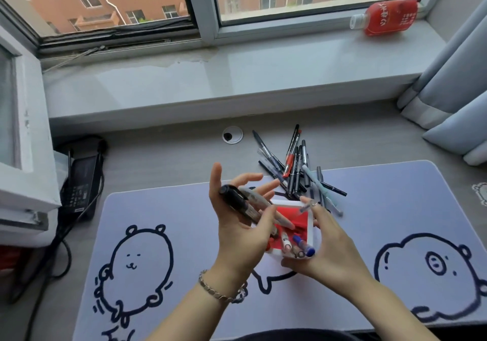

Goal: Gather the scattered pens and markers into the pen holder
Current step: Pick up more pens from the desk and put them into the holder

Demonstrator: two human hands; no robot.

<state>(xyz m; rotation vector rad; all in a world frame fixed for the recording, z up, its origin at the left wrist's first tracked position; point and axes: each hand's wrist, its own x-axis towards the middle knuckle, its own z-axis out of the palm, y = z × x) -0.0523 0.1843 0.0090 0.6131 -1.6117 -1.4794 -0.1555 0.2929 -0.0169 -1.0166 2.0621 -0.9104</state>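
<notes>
Nearest: lilac desk mat printed with cartoon bears (184, 274), covering the grey worktop (171, 156). On the mat centre sits the white square pen holder with red lining (312, 231), already carrying a few pens, blue and pink caps poking up at its near edge. Right hand (332, 245) wraps the holder's near-right side, steadying it; fingers closed around the wall, and a clear pen seems pinched at the fingertips over the rim, blurred, can't confirm. Left hand (238, 219), silver chain bracelet on the wrist, hovers over the holder's left rim; grip loose, thumb pressing a thick black marker (237, 203) and a grey-barrelled marker (257, 198) against the palm, other fingers splayed open. Step in hand, my read: dropping this pair into the holder. Next move calls for tilting the markers tip-down into free space between the pens already in, then releasing. Further back, the scattered pile of black, red and pale-blue pens and markers (295, 166) lies across the mat's far edge, just beyond the holder — most of the job still outstanding. Far off, a red plastic bottle (387, 19) lies on the windowsill.
</notes>
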